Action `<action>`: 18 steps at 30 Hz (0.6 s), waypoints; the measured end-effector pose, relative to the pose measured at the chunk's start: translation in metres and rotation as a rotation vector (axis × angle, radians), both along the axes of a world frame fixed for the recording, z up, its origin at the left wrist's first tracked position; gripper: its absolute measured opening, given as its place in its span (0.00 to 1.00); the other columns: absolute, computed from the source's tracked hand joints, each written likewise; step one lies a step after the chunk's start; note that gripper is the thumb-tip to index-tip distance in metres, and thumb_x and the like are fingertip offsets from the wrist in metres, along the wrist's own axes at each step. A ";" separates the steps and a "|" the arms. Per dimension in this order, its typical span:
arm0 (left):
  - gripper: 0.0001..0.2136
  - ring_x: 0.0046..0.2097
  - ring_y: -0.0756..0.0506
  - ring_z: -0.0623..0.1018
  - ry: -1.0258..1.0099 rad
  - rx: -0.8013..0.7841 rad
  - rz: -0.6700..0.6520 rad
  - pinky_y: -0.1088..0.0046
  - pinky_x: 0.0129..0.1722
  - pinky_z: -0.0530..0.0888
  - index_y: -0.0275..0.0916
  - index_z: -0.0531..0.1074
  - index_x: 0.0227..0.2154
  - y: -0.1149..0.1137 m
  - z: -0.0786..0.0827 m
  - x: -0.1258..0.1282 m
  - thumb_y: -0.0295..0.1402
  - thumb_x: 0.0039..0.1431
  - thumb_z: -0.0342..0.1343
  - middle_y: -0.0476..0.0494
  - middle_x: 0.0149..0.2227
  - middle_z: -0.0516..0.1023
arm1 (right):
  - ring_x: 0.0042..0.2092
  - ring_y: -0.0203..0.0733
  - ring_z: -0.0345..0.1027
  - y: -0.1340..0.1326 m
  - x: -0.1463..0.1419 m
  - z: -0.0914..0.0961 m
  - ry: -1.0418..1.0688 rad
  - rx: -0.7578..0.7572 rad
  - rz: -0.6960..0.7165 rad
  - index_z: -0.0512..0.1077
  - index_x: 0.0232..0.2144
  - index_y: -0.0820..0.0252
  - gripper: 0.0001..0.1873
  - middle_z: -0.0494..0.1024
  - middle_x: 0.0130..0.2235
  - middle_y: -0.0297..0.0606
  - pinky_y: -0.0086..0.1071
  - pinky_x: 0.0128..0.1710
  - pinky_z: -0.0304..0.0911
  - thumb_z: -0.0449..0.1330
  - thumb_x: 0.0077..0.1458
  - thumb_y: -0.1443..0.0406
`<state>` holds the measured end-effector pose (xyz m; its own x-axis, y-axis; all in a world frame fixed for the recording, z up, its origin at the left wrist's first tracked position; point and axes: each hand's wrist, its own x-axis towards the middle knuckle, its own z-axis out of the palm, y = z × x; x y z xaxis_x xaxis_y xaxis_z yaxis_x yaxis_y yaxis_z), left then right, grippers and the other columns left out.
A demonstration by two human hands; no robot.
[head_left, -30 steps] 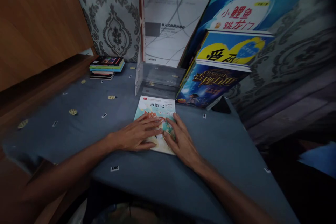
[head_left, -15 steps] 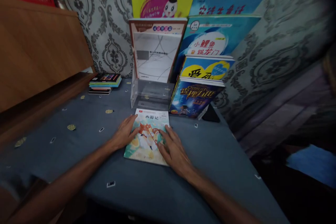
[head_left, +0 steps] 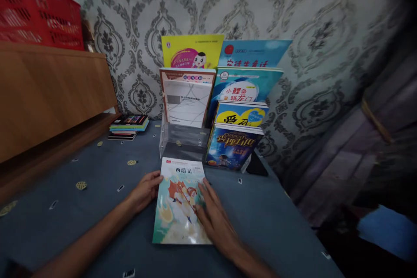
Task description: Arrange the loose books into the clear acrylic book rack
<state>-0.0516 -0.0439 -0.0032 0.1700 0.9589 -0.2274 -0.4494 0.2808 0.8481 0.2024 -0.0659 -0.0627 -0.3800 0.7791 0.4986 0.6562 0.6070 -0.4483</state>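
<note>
Centrally, a picture book (head_left: 177,226) is laid face up on the cloth-covered bench (head_left: 276,221), just in front of a clear rack (head_left: 187,134). Its left edge is met by the curled fingers of the left hand (head_left: 146,192); whether the edge is pinched in that grip cannot be told. Its right side is overlaid by the right hand (head_left: 216,221), fingers extended, the grip unclosed. Beyond, a dark-blue book (head_left: 233,150) is propped near the rack.
</note>
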 end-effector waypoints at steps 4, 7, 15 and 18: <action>0.20 0.46 0.37 0.83 -0.063 0.034 0.000 0.66 0.43 0.81 0.32 0.76 0.44 -0.004 0.011 0.004 0.32 0.48 0.70 0.33 0.42 0.83 | 0.70 0.51 0.46 0.005 -0.005 -0.012 0.093 0.008 -0.100 0.32 0.71 0.49 0.36 0.46 0.72 0.47 0.50 0.62 0.62 0.45 0.69 0.60; 0.19 0.47 0.36 0.82 -0.097 0.069 0.010 0.64 0.46 0.80 0.33 0.76 0.43 -0.007 0.020 0.008 0.32 0.48 0.71 0.34 0.42 0.83 | 0.68 0.51 0.52 0.009 -0.009 -0.017 0.200 0.008 -0.187 0.32 0.71 0.49 0.37 0.52 0.71 0.47 0.51 0.59 0.65 0.47 0.69 0.59; 0.14 0.45 0.37 0.82 -0.126 0.100 0.131 0.61 0.47 0.79 0.35 0.76 0.39 -0.005 0.031 0.021 0.35 0.50 0.67 0.37 0.40 0.83 | 0.61 0.50 0.67 0.012 -0.026 0.018 0.459 -0.039 -0.133 0.44 0.71 0.51 0.31 0.69 0.63 0.46 0.46 0.53 0.73 0.44 0.69 0.58; 0.15 0.44 0.39 0.82 -0.030 0.144 0.348 0.62 0.45 0.78 0.38 0.76 0.39 0.003 0.040 0.025 0.40 0.52 0.66 0.42 0.38 0.83 | 0.63 0.48 0.64 0.013 -0.040 0.044 0.490 -0.004 -0.136 0.41 0.71 0.52 0.30 0.66 0.65 0.45 0.46 0.56 0.69 0.41 0.70 0.59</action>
<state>-0.0269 -0.0407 0.0366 -0.1674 0.9822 -0.0857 -0.5218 -0.0145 0.8530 0.1620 -0.0524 -0.0188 0.0026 0.8075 0.5899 0.4409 0.5286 -0.7254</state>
